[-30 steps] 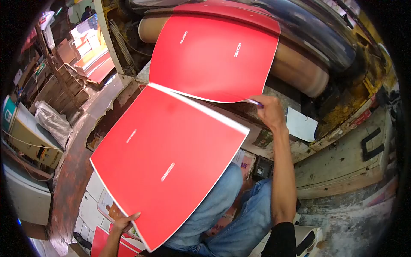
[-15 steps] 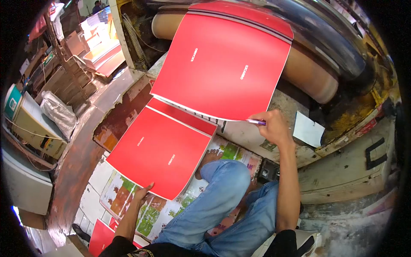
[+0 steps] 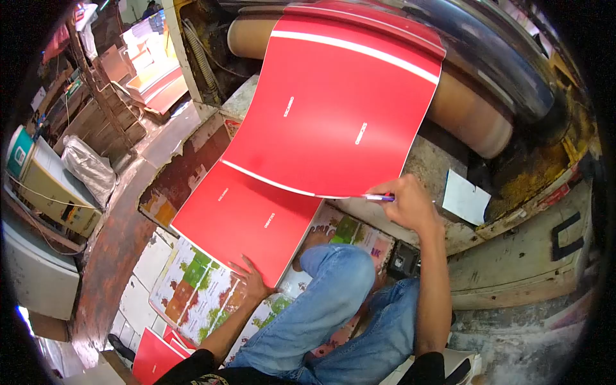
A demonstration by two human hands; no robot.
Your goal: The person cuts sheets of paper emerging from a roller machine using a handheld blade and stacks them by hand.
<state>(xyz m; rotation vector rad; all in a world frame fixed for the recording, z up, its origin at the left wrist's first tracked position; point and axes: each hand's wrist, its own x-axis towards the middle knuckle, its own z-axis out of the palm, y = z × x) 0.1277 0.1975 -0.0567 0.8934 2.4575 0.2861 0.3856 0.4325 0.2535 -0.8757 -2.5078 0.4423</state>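
Note:
A red sheet with white lettering [image 3: 333, 109] hangs from the machine's rollers, a white stripe across its upper part. My right hand [image 3: 410, 204] is closed round a purple-and-white pen-like tool [image 3: 380, 197] at the sheet's lower right corner. Below, a second red sheet [image 3: 247, 212] lies partly under the hanging one. My left hand [image 3: 251, 282] rests on its lower edge with the fingers spread.
A shiny metal roller [image 3: 507, 58] and a brown roller [image 3: 475, 122] span the top. A white paper [image 3: 466, 196] lies at the right on the machine ledge. My jeans-clad legs [image 3: 327, 289] are below. More red sheets [image 3: 154, 359] lie at bottom left.
The hanging sheet has come further down from the rollers, showing the white stripe. My left hand has shifted right and its fingers have spread on the lower sheet. My right hand has moved slightly down.

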